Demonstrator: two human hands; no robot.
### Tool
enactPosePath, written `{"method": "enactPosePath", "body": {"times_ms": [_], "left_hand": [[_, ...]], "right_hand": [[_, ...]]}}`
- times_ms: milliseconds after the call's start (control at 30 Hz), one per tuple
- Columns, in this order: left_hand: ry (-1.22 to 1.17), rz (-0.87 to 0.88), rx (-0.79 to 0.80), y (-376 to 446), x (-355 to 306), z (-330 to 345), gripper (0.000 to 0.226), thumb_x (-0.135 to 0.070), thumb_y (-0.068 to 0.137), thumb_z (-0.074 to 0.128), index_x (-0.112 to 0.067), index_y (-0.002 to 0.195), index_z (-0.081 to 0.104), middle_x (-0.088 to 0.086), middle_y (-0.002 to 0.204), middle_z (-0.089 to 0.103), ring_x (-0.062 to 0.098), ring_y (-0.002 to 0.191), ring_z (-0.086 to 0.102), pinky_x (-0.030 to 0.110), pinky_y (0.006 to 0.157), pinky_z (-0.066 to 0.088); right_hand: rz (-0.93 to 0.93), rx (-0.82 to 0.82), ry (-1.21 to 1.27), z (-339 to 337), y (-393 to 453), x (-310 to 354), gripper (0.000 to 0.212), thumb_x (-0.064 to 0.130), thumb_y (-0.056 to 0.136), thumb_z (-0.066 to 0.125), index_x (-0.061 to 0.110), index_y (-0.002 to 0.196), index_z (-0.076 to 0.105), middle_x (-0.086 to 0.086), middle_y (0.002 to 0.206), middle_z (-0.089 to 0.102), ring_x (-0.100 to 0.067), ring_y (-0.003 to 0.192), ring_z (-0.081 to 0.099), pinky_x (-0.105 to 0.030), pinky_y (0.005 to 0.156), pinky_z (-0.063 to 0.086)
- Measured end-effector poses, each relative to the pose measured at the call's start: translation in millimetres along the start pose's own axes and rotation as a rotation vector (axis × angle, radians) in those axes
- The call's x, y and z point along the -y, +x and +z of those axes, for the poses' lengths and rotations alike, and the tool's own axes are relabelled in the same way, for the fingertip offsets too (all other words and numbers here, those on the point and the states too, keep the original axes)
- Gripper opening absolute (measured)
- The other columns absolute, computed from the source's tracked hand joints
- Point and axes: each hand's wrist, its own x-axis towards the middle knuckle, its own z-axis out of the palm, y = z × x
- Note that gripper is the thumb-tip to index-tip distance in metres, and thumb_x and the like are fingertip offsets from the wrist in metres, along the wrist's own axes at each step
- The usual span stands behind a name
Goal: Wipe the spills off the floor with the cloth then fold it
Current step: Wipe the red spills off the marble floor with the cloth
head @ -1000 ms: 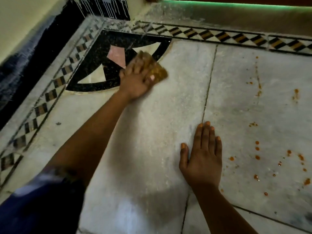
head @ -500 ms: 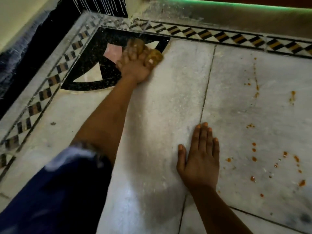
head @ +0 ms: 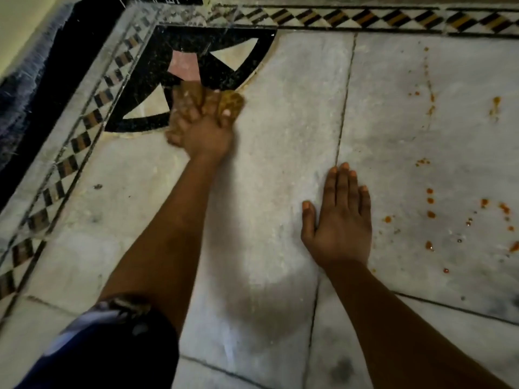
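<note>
A yellow-brown cloth (head: pixel 231 101) is pressed on the marble floor (head: pixel 275 153) at the edge of the black corner inlay (head: pixel 157 68). My left hand (head: pixel 202 127) lies on top of it, fingers closed over it and blurred by motion; most of the cloth is hidden under the hand. My right hand (head: pixel 338 220) rests flat on the floor with fingers together, palm down, holding nothing. Orange spill drops (head: pixel 431 203) dot the slab to the right of that hand, with more orange streaks (head: pixel 429 105) farther back.
A checkered border strip (head: pixel 365 19) runs along the far edge and another down the left side (head: pixel 70 161). A dark wall base (head: pixel 39 88) stands at the left. Grout lines (head: pixel 344 105) divide the slabs. My dark blue sleeve (head: pixel 98 343) fills the lower left.
My left hand has pulled the cloth back toward me and slightly left, off the black inlay onto its lower edge. The right hand has stayed flat in place.
</note>
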Motion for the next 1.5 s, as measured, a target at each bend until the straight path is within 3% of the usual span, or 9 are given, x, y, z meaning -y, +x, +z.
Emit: {"method": "enactPosePath", "body": {"times_ms": [300,467,600,800,1033,1133,1267,1433,1500], "left_hand": [[0.141,0.556,-0.021,-151,65,12,0.053,-0.057,0.090,0.020,-0.047,0.142,0.023,0.007,0.156,0.019,0.039,0.139,0.020,0.059,0.105,0.016],[0.187,0.155,-0.023,-123,154,-22,0.075,-0.063,0.083,0.015,-0.025,0.146,0.029,0.015,0.155,0.018,0.040,0.138,0.019,0.058,0.107,0.017],[0.082,-0.087,-0.046,-88,135,-26,0.059,-0.059,0.094,0.025,-0.035,0.148,0.018,0.011,0.158,0.004,0.044,0.139,0.012,0.063,0.108,0.007],[0.223,0.254,0.009,-167,112,-11,0.068,-0.064,0.084,0.026,-0.041,0.147,0.016,0.013,0.157,0.009,0.041,0.138,0.017,0.058,0.103,0.021],[0.242,0.288,0.031,-267,127,-16,0.050,-0.050,0.096,0.034,-0.045,0.144,0.021,0.006,0.155,0.020,0.034,0.129,0.036,0.046,0.093,0.035],[-0.016,0.195,0.099,-290,120,-33,0.051,-0.047,0.095,0.042,-0.034,0.143,0.033,0.009,0.144,0.043,0.036,0.118,0.050,0.045,0.091,0.045],[-0.785,-0.081,0.205,-321,102,-60,0.047,-0.041,0.094,0.049,-0.024,0.138,0.045,0.006,0.134,0.054,0.026,0.122,0.052,0.042,0.103,0.042],[-1.241,-0.320,0.480,-364,57,-109,0.035,-0.043,0.095,0.044,-0.020,0.118,0.057,0.009,0.108,0.067,0.028,0.093,0.064,0.037,0.069,0.052],[-1.370,-0.386,0.594,-378,35,-131,0.035,-0.046,0.095,0.044,-0.017,0.109,0.060,0.010,0.099,0.068,0.027,0.090,0.063,0.039,0.072,0.050]], "right_hand": [[-0.036,0.006,-0.002,1,5,-2,0.073,0.043,0.088,0.018,-0.001,0.144,0.024,-0.021,0.152,0.023,-0.033,0.141,0.022,-0.043,0.114,0.010],[-0.038,0.063,-0.009,0,0,-2,0.072,0.043,0.090,0.017,0.001,0.147,0.014,-0.019,0.156,0.011,-0.029,0.144,0.011,-0.040,0.116,0.002],[-0.049,0.074,-0.014,1,0,-3,0.070,0.043,0.093,0.019,0.001,0.148,0.010,-0.018,0.156,0.007,-0.029,0.145,0.007,-0.040,0.116,-0.001],[-0.035,0.146,-0.045,-2,1,-4,0.068,0.041,0.098,0.023,0.001,0.148,0.003,-0.017,0.157,0.001,-0.028,0.145,0.001,-0.040,0.116,-0.002],[-0.079,0.501,0.040,-38,8,-15,0.074,0.052,0.098,0.024,0.005,0.149,-0.002,-0.013,0.157,-0.010,-0.024,0.145,-0.007,-0.037,0.116,-0.004],[-0.158,0.478,0.053,-60,-32,-28,0.068,0.049,0.099,0.023,0.007,0.150,0.008,-0.012,0.158,0.000,-0.022,0.145,0.000,-0.036,0.116,-0.001],[-0.249,0.430,0.208,-86,-107,-49,0.061,0.046,0.099,0.022,0.010,0.148,0.019,-0.009,0.157,0.013,-0.019,0.145,0.008,-0.032,0.115,0.002],[-0.224,0.463,0.437,-131,-158,-60,0.053,0.038,0.100,0.032,0.013,0.146,0.028,-0.008,0.154,0.026,-0.019,0.142,0.020,-0.028,0.114,0.010],[-0.170,0.468,0.537,-157,-170,-58,0.051,0.039,0.100,0.031,0.014,0.145,0.033,-0.006,0.153,0.028,-0.018,0.143,0.019,-0.028,0.113,0.011]]}}
